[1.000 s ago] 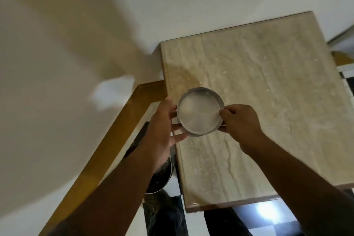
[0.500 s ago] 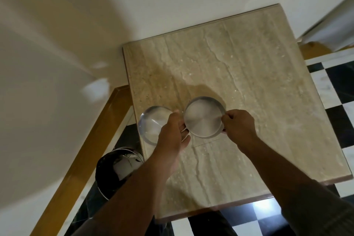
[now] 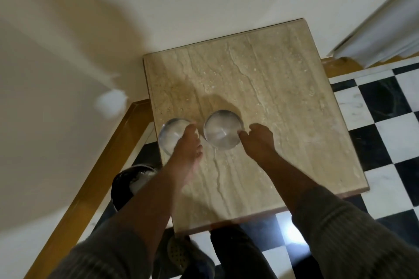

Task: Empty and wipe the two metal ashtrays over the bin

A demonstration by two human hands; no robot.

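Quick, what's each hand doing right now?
Left hand: on the left ashtray, grip too blurred to tell.
Right hand: fingers at the right ashtray's rim, grip unclear.

no readable text, labels or signs

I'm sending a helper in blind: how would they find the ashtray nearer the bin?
Start at the square stone table in the corner. Two round metal ashtrays sit side by side on its near-left part. Take the left ashtray, at the table's left edge, above the black bin on the floor, under the left hand.
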